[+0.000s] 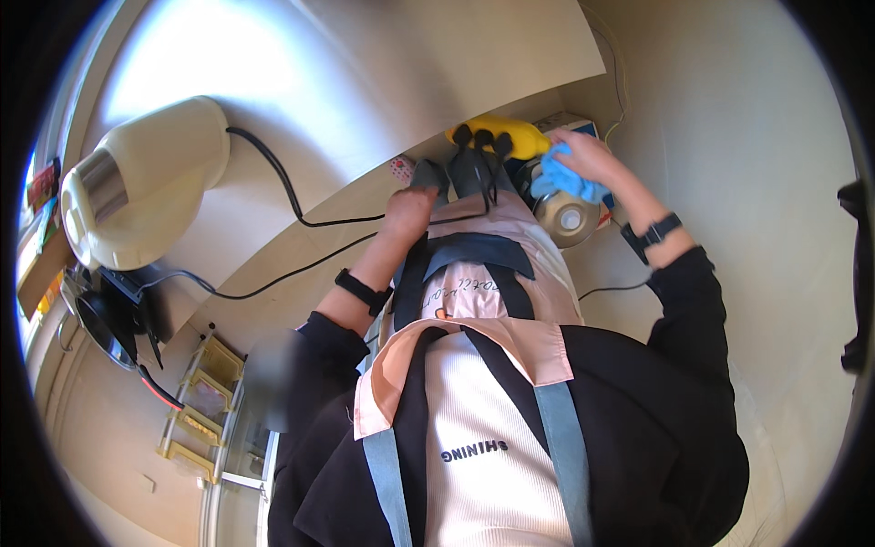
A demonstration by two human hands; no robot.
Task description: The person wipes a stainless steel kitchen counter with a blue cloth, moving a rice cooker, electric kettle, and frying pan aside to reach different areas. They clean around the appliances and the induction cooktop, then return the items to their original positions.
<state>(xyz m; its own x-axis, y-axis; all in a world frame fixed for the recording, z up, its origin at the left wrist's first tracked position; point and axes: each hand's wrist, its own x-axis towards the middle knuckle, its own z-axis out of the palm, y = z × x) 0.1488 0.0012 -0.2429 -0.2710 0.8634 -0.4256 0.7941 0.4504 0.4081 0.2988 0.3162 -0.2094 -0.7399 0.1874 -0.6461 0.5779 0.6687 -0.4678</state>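
Note:
My left hand (410, 210) is closed around black power cords (273, 161) in front of my apron (478, 219). Dark rounded ends, apparently plugs (483, 139), hang ahead of it over my legs. A blue cloth (564, 176) is bunched in my right hand (584, 154), farther forward on the right. Close to those fingers is the narrow end of a yellow bottle-like container (506, 135); whether they touch it I cannot tell. Below the cloth sits a round metal lid or pot (569, 220) with a pale centre, partly covered by it.
A white tabletop (383, 61) spans the upper left, carrying a cream electric appliance (147, 178). Left of me are a black pan (106, 328) and a rack with yellowish tiers (205, 390). A wall (724, 137) rises on the right; a box (584, 128) stands behind the cloth.

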